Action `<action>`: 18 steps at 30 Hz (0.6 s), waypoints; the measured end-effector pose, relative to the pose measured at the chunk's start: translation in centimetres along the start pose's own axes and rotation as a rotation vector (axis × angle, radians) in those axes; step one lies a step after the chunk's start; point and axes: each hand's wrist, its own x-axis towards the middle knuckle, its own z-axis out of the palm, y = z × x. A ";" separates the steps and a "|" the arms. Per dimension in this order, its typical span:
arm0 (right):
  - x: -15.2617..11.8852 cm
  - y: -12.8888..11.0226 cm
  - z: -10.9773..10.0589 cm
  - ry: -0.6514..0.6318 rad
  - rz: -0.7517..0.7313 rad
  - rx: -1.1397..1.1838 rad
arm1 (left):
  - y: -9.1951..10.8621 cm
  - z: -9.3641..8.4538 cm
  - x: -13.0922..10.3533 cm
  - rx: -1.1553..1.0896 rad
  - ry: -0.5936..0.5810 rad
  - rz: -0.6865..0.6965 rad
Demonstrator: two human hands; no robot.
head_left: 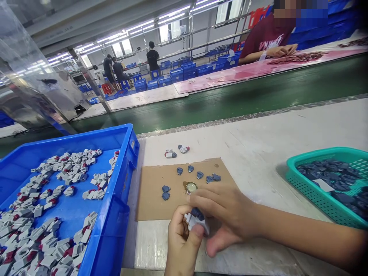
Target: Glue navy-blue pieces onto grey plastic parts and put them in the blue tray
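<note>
Between both hands, the grey block (203,225) sat pinched in my left hand (183,240), its long axis slanting toward my right hand (230,207), which curled over the dark-blue piece (197,213), its hold unclear.

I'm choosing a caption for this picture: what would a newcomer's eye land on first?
Probably the big blue bin at the left, strewn with grey and dark red pieces. At lower center, the left hand holds a grey and dark blue piece, the right hand close over it. At the right, a bright green basket of dark blue parts also stands out.
</note>
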 end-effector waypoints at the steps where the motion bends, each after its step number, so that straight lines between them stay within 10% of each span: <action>1: 0.1 0.1 -0.2 -0.004 0.011 0.016 | 0.1 0.1 0.0 -0.010 -0.015 0.010; 18: 2.1 -0.5 -4.5 -0.311 0.214 0.118 | 1.3 1.3 0.3 -0.044 0.019 0.069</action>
